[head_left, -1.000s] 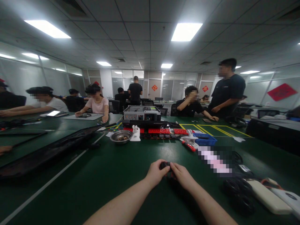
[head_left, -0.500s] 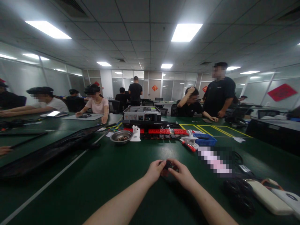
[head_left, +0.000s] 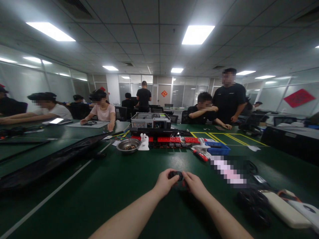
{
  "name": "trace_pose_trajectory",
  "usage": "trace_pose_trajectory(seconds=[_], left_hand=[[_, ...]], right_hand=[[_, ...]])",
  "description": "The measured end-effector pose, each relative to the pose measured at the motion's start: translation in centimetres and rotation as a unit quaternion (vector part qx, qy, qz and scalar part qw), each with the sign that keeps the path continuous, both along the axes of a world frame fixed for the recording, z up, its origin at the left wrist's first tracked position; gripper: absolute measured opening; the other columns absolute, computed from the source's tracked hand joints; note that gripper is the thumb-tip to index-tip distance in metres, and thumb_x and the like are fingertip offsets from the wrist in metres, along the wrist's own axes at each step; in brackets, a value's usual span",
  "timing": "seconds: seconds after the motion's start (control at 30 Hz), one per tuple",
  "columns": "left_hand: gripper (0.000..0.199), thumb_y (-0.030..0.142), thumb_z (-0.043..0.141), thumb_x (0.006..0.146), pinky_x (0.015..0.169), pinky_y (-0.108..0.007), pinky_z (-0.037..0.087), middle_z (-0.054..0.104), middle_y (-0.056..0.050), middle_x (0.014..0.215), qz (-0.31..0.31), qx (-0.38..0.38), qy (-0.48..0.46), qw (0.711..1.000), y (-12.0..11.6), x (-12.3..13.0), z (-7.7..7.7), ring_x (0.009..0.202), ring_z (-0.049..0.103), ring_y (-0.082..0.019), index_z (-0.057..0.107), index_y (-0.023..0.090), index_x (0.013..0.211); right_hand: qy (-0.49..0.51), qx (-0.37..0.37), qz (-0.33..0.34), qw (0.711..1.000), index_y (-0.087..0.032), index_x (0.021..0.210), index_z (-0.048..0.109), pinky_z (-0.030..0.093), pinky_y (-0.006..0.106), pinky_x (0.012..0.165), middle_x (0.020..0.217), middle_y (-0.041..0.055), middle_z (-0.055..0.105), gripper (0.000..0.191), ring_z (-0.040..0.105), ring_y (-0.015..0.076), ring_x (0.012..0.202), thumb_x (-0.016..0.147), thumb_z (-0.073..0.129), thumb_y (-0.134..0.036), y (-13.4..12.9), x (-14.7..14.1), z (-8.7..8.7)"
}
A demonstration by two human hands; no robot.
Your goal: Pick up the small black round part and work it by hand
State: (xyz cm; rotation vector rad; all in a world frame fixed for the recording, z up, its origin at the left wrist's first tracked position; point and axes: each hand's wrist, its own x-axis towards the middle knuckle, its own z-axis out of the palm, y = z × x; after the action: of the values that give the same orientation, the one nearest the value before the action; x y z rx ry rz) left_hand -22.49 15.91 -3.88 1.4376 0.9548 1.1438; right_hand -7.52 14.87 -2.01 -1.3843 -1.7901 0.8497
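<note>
A small black part [head_left: 177, 175] is held just above the green table [head_left: 134, 186], between both hands. My left hand [head_left: 165, 182] is closed on its left side, thumb on the near face. My right hand [head_left: 193, 183] has its fingertips pinched together at the part's right end. Something small and reddish shows under the right fingertips, too blurred to name. Beyond the hands are a metal bowl [head_left: 129, 146] with small pieces in it, a white stand [head_left: 144, 142] and a red-handled tool [head_left: 200, 155].
An open metal computer case [head_left: 151, 122] stands at the back centre. A blue tray [head_left: 218, 148] lies right of it. Black round objects [head_left: 254, 207] and a cream-coloured box [head_left: 286, 208] are near right. A long black panel [head_left: 50, 161] lies left. People sit and stand around.
My right fingers have drawn together at the right end of the black part, which has turned slightly. The seated person across the table has lowered an arm from head to face.
</note>
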Motion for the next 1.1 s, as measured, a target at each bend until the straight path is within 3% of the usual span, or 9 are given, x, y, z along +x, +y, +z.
trace_pose_trajectory(seconds=[0.13, 0.23, 0.33, 0.47, 0.6, 0.7, 0.8, 0.9, 1.1], left_hand=[[0.037, 0.039, 0.056, 0.063, 0.047, -0.02, 0.039, 0.058, -0.004, 0.073, -0.008, 0.001, -0.015, 1.0, 0.2, -0.1, 0.0, 0.056, 0.055, -0.012, 0.052, 0.013, 0.088], [0.04, 0.045, 0.051, 0.065, 0.044, -0.02, 0.037, 0.06, -0.004, 0.068, -0.011, -0.044, -0.035, 0.998, 0.5, -0.1, 0.1, 0.051, 0.056, -0.012, 0.051, 0.011, 0.086], [0.041, 0.047, 0.048, 0.067, 0.043, -0.019, 0.035, 0.059, -0.004, 0.06, -0.015, -0.076, -0.038, 0.996, 0.7, -0.1, 0.2, 0.05, 0.056, -0.013, 0.051, 0.01, 0.084], [0.036, 0.042, 0.051, 0.065, 0.043, -0.019, 0.036, 0.059, -0.003, 0.063, -0.003, -0.076, -0.038, 0.996, 0.7, -0.1, 0.1, 0.05, 0.056, -0.013, 0.051, 0.012, 0.084], [0.034, 0.039, 0.053, 0.065, 0.043, -0.02, 0.037, 0.06, -0.004, 0.073, 0.009, -0.032, -0.022, 0.999, 0.5, 0.0, -0.2, 0.05, 0.055, -0.011, 0.051, 0.013, 0.088], [0.034, 0.037, 0.054, 0.065, 0.044, -0.019, 0.038, 0.059, -0.004, 0.074, 0.01, 0.011, -0.001, 1.0, 0.2, 0.0, 0.0, 0.052, 0.055, -0.011, 0.052, 0.013, 0.09], [0.034, 0.036, 0.055, 0.065, 0.046, -0.019, 0.039, 0.058, -0.004, 0.073, -0.005, 0.036, 0.01, 0.999, -0.2, -0.1, 0.3, 0.055, 0.054, -0.011, 0.053, 0.013, 0.09], [0.037, 0.039, 0.054, 0.065, 0.044, -0.019, 0.038, 0.059, -0.004, 0.075, -0.016, 0.008, -0.002, 1.0, -0.1, -0.1, 0.4, 0.052, 0.054, -0.01, 0.052, 0.013, 0.091], [0.041, 0.046, 0.048, 0.067, 0.041, -0.018, 0.033, 0.06, -0.005, 0.064, -0.01, -0.071, -0.028, 0.997, 0.4, -0.1, 0.5, 0.046, 0.055, -0.011, 0.051, 0.01, 0.085]], right_hand=[[0.004, -0.021, 0.022, 1.0, -0.015, 0.067, 0.053, 0.035, 0.021, 0.041, 0.054, 0.0003, 0.051, 0.034, 0.046, 0.011, 0.045, 0.078, 0.035, -0.042, 0.1, -0.1, 0.2], [0.022, 0.018, 0.049, 0.998, -0.013, 0.086, 0.056, 0.037, 0.022, 0.046, 0.058, 0.0002, 0.052, 0.029, 0.048, 0.012, 0.049, 0.074, 0.042, -0.036, -0.1, -0.2, 0.6], [0.01, 0.061, 0.052, 0.997, -0.013, 0.103, 0.052, 0.039, 0.023, 0.052, 0.062, 0.0003, 0.053, 0.039, 0.049, 0.0132, 0.055, 0.07, 0.048, -0.034, -0.2, -0.1, 0.9], [0.017, 0.046, 0.047, 0.998, -0.013, 0.102, 0.052, 0.039, 0.022, 0.051, 0.06, -0.0007, 0.051, 0.041, 0.048, 0.0121, 0.054, 0.068, 0.05, -0.036, -0.2, -0.3, 0.8], [0.071, -0.06, 0.001, 0.996, -0.013, 0.091, 0.05, 0.033, 0.018, 0.033, 0.051, -0.0024, 0.047, 0.04, 0.044, 0.0101, 0.041, 0.074, 0.036, -0.046, 0.2, -0.4, 0.3], [0.063, -0.114, -0.02, 0.991, -0.013, 0.075, 0.049, 0.031, 0.017, 0.029, 0.045, -0.0026, 0.045, 0.043, 0.041, 0.0088, 0.035, 0.076, 0.029, -0.05, 0.7, -0.3, -0.2], [0.06, -0.126, -0.003, 0.99, -0.014, 0.067, 0.047, 0.031, 0.016, 0.029, 0.042, -0.0035, 0.043, 0.04, 0.04, 0.0075, 0.033, 0.075, 0.031, -0.05, 0.9, -0.2, -0.5], [0.075, -0.115, 0.006, 0.991, -0.014, 0.064, 0.045, 0.032, 0.016, 0.031, 0.044, -0.0041, 0.043, 0.036, 0.039, 0.0064, 0.034, 0.073, 0.036, -0.048, 0.8, -0.2, -0.3], [0.121, -0.061, 0.071, 0.988, -0.013, 0.092, 0.048, 0.032, 0.017, 0.036, 0.051, -0.0052, 0.043, 0.038, 0.041, 0.0071, 0.04, 0.065, 0.053, -0.039, 0.4, -0.1, 0.2]])
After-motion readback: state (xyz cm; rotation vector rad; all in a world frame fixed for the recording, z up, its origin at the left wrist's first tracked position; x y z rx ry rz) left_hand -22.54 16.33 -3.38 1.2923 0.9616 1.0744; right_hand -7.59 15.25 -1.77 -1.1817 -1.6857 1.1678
